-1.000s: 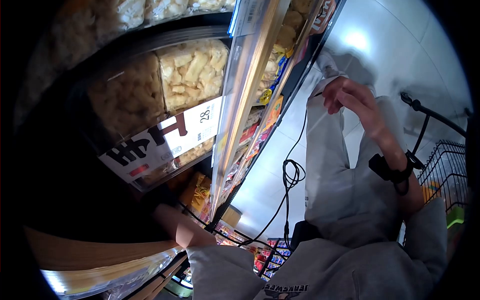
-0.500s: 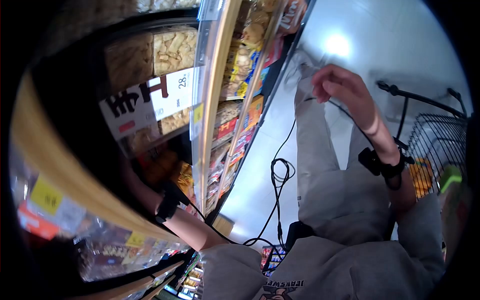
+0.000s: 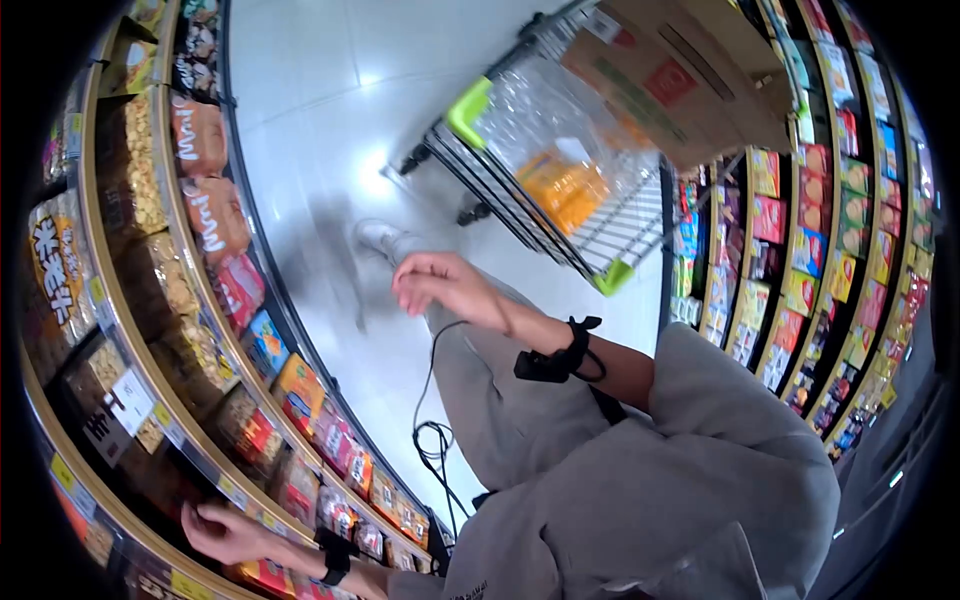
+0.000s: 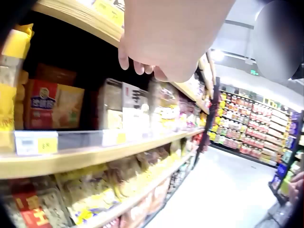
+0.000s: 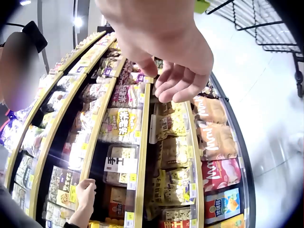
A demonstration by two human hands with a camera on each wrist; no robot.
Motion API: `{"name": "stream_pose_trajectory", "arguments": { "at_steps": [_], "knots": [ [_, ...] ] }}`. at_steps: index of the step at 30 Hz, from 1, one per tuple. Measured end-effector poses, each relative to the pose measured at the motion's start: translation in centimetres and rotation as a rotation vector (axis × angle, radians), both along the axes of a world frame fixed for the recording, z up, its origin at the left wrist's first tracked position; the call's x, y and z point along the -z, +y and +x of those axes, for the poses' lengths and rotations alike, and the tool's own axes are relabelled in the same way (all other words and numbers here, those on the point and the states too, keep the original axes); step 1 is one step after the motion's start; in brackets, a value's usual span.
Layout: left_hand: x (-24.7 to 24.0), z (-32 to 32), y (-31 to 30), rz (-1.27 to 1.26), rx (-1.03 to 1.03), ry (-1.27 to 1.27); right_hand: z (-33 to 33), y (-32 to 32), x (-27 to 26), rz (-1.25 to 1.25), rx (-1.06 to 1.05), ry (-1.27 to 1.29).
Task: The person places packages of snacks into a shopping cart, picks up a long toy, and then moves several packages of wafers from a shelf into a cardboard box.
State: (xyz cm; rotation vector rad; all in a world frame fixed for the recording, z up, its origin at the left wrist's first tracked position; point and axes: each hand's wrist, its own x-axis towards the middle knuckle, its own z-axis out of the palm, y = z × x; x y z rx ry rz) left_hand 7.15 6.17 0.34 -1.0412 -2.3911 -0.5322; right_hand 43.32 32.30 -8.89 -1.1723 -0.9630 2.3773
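Observation:
My left hand (image 3: pixel 230 535) is at the edge of a snack shelf, fingers loosely bent, with nothing in them. In the left wrist view its fingertips (image 4: pixel 138 66) hang in front of the dark shelf gap, above a clear pack with a white label (image 4: pixel 135 107). The same labelled pack (image 5: pixel 121 164) stands just above the left hand (image 5: pixel 85 194) in the right wrist view. A red and tan box (image 4: pixel 54 104) stands farther along that shelf. My right hand (image 3: pixel 455 290) hangs empty over the floor in front of my leg, fingers loosely curled.
A wire shopping cart (image 3: pixel 530 215) with green corners holds clear plastic, an orange pack (image 3: pixel 565 190) and a cardboard box (image 3: pixel 685 80). Snack shelves (image 3: pixel 180 340) run along the left, others (image 3: pixel 790 270) on the right. A black cable (image 3: pixel 435 440) hangs beside my leg.
My left hand has come out from deep in the shelf to its edge, empty. The head view has swung, bringing more of the cart into sight. My right hand stays loosely curled.

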Motion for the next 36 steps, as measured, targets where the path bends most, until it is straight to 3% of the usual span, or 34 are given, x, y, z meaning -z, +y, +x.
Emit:
{"name": "stream_pose_trajectory", "arguments": {
  "at_steps": [3, 4, 5, 6, 8, 10, 12, 15, 16, 17, 18, 20, 23, 26, 28, 29, 30, 32, 33, 34, 36],
  "knots": [
    [-0.4, 9.2, 5.1, -0.050, 0.242, -0.269, 5.7, -3.7, -1.6, -0.007, 0.197, -0.080],
    [0.1, 12.5, 6.1, -0.062, 0.220, -0.557, 7.6, -4.0, -2.7, 0.014, 0.317, -0.109],
    [1.8, 15.7, 7.2, 0.106, 0.272, -0.735, 9.8, -3.8, -3.9, 0.037, 0.334, -0.099],
    [1.6, 18.8, 9.2, -0.072, 0.606, -0.630, 12.4, -3.7, -5.4, 0.078, 0.378, -0.152],
    [1.6, 26.0, 12.2, -0.040, 0.939, -0.921, 17.5, -3.8, -7.6, 0.156, 0.459, -0.296],
    [1.3, 33.2, 15.2, -0.049, 1.080, -1.127, 22.2, -3.4, -9.1, 0.104, 0.558, -0.429],
    [1.0, 39.5, 18.2, -0.107, 1.147, -1.118, 27.0, -3.8, -10.0, 0.074, 0.630, -0.487],
    [4.4, 46.9, 22.2, -0.105, 1.300, -1.000, 33.2, -5.3, -10.5, 0.029, 0.699, -0.478],
    [4.8, 48.8, 23.5, -0.385, 1.318, -0.856, 35.1, -6.0, -10.7, -0.020, 0.721, -0.506],
    [5.4, 50.6, 24.9, -0.662, 1.311, -0.698, 36.9, -6.5, -10.7, -0.013, 0.751, -0.492],
    [5.5, 52.0, 26.8, -0.678, 1.319, -0.680, 38.7, -6.8, -10.5, -0.021, 0.766, -0.475],
    [6.1, 54.6, 30.8, -1.327, 1.106, -0.570, 42.4, -7.3, -9.6, -0.041, 0.808, -0.422],
    [15.7, 56.9, 34.4, -1.441, 0.939, -0.495, 47.5, -6.5, -7.9, -0.111, 0.812, -0.315],
    [22.0, 58.0, 36.5, -1.557, 0.766, -0.339, 52.2, -5.1, -7.3, -0.184, 0.772, -0.276],
    [24.7, 58.1, 36.6, -1.445, 0.660, -0.430, 55.7, -4.6, -6.8, -0.142, 0.782, -0.299],
    [25.7, 58.4, 36.4, -1.453, 0.763, -0.400, 57.6, -4.5, -6.5, -0.152, 0.785, -0.315],
    [26.4, 58.3, 36.7, -1.456, 0.739, -0.398, 59.6, -4.4, -6.4, -0.150, 0.792, -0.339],
    [27.7, 58.5, 36.1, -1.256, 0.958, -0.369, 62.7, -3.9, -6.8, -0.150, 0.796, -0.403],
    [28.4, 58.9, 36.0, -1.233, 0.927, -0.213, 64.0, -3.8, -6.7, -0.150, 0.821, -0.419],
    [30.9, 57.7, 35.9, -1.241, 0.911, -0.228, 65.1, -3.7, -6.5, -0.172, 0.834, -0.464],
    [36.9, 53.6, 34.8, -0.802, 0.634, -1.128, 66.7, -3.2, -6.0, -0.169, 0.852, -0.461]
  ]
}}
